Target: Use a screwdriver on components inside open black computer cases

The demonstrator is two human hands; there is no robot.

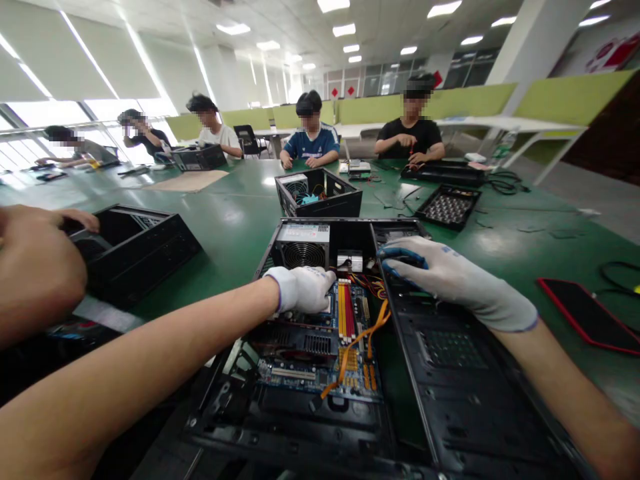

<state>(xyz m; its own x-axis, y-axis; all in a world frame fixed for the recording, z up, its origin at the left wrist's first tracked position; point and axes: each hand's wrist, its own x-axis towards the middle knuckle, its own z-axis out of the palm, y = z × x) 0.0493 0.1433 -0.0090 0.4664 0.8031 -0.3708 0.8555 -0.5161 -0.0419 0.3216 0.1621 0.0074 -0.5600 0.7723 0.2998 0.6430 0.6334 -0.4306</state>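
Observation:
An open black computer case (280, 433) lies on the green table in front of me, its blue motherboard (320, 373) exposed. My left hand (303, 289), in a white glove, is curled down on the board just left of the red and yellow memory slots (345, 310); what it grips is hidden. My right hand (453, 280), also gloved, rests flat on the black drive bay panel (450, 360) at the case's right side, fingers spread. An orange cable (357, 340) runs across the board. The power supply (303, 247) with its fan sits at the back left.
A neighbour's bare hand (35, 273) reaches in at the left by another black case (135, 250). A third open case (317, 192) and a black tray (447, 207) stand farther back. A red-edged phone (587, 313) lies at right. Several people sit along the table's far side.

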